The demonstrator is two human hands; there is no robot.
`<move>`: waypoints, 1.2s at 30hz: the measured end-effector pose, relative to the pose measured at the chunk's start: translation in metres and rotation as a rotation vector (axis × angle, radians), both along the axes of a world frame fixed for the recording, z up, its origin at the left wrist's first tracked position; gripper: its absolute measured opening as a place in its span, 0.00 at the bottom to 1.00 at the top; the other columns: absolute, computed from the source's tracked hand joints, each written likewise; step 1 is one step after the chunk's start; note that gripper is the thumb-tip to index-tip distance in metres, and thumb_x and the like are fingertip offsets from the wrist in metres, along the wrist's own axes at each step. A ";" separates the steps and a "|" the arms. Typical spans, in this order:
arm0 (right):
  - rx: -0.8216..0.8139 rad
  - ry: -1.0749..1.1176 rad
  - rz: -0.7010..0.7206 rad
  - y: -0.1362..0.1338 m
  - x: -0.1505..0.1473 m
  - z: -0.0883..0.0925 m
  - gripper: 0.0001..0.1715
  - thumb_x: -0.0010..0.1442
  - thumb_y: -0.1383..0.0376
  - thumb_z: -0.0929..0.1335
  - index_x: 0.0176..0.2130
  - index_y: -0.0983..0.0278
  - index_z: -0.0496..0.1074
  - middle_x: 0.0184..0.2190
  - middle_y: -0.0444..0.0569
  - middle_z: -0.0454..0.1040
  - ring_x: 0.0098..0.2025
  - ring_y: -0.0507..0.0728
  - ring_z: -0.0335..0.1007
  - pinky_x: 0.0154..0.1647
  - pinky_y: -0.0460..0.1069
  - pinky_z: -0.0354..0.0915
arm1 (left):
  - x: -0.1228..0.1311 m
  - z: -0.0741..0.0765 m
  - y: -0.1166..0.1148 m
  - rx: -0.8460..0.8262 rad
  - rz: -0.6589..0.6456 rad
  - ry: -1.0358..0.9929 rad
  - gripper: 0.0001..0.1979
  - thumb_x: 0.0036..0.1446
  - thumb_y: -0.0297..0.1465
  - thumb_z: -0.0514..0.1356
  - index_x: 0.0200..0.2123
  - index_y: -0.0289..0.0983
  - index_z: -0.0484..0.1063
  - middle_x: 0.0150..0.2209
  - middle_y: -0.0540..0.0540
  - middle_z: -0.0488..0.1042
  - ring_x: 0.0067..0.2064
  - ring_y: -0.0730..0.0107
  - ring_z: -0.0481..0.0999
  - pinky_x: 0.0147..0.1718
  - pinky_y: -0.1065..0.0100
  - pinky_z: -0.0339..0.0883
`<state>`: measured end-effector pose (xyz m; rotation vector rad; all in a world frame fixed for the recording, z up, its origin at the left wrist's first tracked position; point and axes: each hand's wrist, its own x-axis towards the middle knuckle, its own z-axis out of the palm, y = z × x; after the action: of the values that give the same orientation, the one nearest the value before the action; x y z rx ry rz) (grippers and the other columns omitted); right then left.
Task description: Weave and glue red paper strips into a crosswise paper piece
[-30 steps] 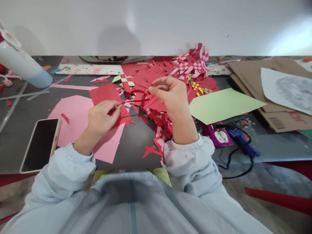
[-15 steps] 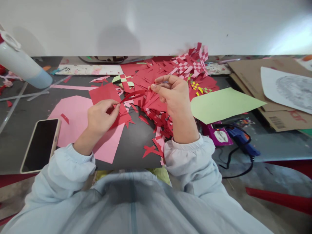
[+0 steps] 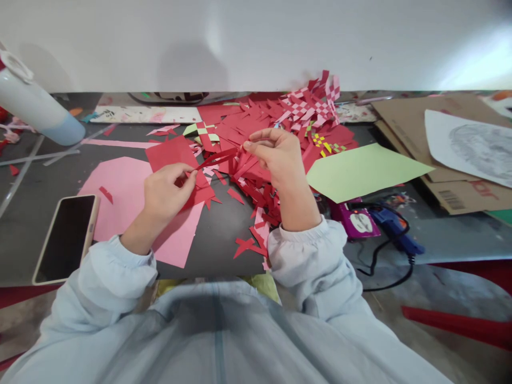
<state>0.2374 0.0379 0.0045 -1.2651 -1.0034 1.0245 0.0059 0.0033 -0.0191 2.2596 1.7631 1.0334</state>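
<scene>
My left hand pinches the near end of thin red paper strips above a red paper square and a pink sheet. My right hand pinches the far end of those strips between thumb and forefinger, raised over a heap of red paper scraps. Both hands are closed. Woven red-and-pink checker pieces lie at the back of the heap.
A phone lies face up at the left. A white and blue bottle lies at the far left. A light green sheet, cardboard with a drawing, and a blue glue gun with cord sit to the right.
The red strip, looped a second ago, is now pulled straighter between my hands. My right hand has shifted slightly; my left hand has stayed in place.
</scene>
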 end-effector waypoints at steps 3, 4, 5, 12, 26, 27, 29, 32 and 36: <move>-0.033 -0.002 0.031 0.000 -0.001 0.000 0.11 0.42 0.73 0.75 0.25 0.63 0.72 0.18 0.39 0.71 0.22 0.48 0.65 0.24 0.45 0.60 | 0.001 0.001 0.000 0.003 -0.001 0.004 0.08 0.60 0.36 0.62 0.33 0.41 0.80 0.30 0.49 0.82 0.31 0.68 0.79 0.32 0.69 0.70; -0.044 -0.004 0.043 0.000 -0.002 0.000 0.11 0.42 0.73 0.75 0.26 0.63 0.72 0.18 0.40 0.72 0.21 0.47 0.64 0.22 0.45 0.58 | 0.001 0.001 -0.001 0.005 0.001 0.006 0.08 0.60 0.36 0.62 0.33 0.41 0.80 0.30 0.49 0.82 0.31 0.68 0.79 0.32 0.69 0.70; -0.060 -0.007 0.052 0.000 -0.002 -0.001 0.10 0.42 0.72 0.75 0.26 0.63 0.72 0.19 0.40 0.72 0.20 0.46 0.62 0.21 0.45 0.55 | 0.001 0.001 -0.001 0.005 0.003 0.006 0.08 0.60 0.35 0.62 0.33 0.41 0.80 0.31 0.49 0.82 0.31 0.68 0.79 0.33 0.69 0.70; -0.099 0.043 0.035 0.006 -0.001 -0.009 0.09 0.45 0.72 0.75 0.27 0.65 0.72 0.14 0.35 0.64 0.15 0.42 0.49 0.17 0.44 0.43 | 0.001 0.000 -0.002 0.021 -0.021 -0.003 0.07 0.60 0.34 0.62 0.32 0.40 0.80 0.31 0.49 0.83 0.32 0.69 0.80 0.34 0.70 0.71; -0.113 0.113 0.152 0.004 0.003 -0.011 0.12 0.41 0.68 0.76 0.28 0.64 0.73 0.17 0.37 0.66 0.18 0.42 0.46 0.18 0.44 0.41 | 0.000 0.000 -0.003 0.029 -0.021 -0.003 0.07 0.60 0.32 0.62 0.33 0.40 0.81 0.31 0.49 0.83 0.32 0.69 0.80 0.34 0.70 0.71; -0.126 0.111 0.172 0.004 0.003 -0.010 0.13 0.41 0.68 0.77 0.29 0.64 0.73 0.18 0.37 0.66 0.18 0.43 0.46 0.18 0.44 0.41 | 0.000 -0.001 -0.002 0.025 -0.020 -0.002 0.07 0.60 0.32 0.62 0.33 0.40 0.81 0.31 0.49 0.83 0.32 0.68 0.80 0.35 0.69 0.71; -0.162 0.107 0.213 0.003 0.004 -0.009 0.14 0.40 0.67 0.77 0.29 0.64 0.73 0.18 0.38 0.67 0.18 0.43 0.46 0.18 0.44 0.40 | 0.001 -0.001 -0.002 0.018 -0.012 0.000 0.07 0.60 0.33 0.62 0.33 0.40 0.81 0.31 0.49 0.83 0.32 0.68 0.80 0.34 0.69 0.71; -0.212 0.104 0.266 0.002 0.007 -0.006 0.17 0.39 0.68 0.78 0.30 0.64 0.73 0.17 0.37 0.66 0.18 0.43 0.47 0.18 0.44 0.39 | 0.001 0.000 -0.001 0.016 0.003 0.001 0.08 0.60 0.34 0.62 0.33 0.40 0.80 0.31 0.49 0.83 0.32 0.68 0.80 0.34 0.68 0.71; -0.254 0.097 0.370 0.001 0.010 -0.006 0.17 0.38 0.68 0.79 0.30 0.65 0.74 0.15 0.35 0.62 0.18 0.43 0.46 0.18 0.44 0.40 | 0.001 0.003 0.000 -0.014 0.049 0.000 0.07 0.59 0.35 0.61 0.33 0.41 0.80 0.31 0.49 0.82 0.32 0.66 0.79 0.34 0.67 0.71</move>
<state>0.2472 0.0392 -0.0016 -1.2438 -1.0808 1.5242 0.0066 0.0032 -0.0166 2.2192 1.8289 1.0259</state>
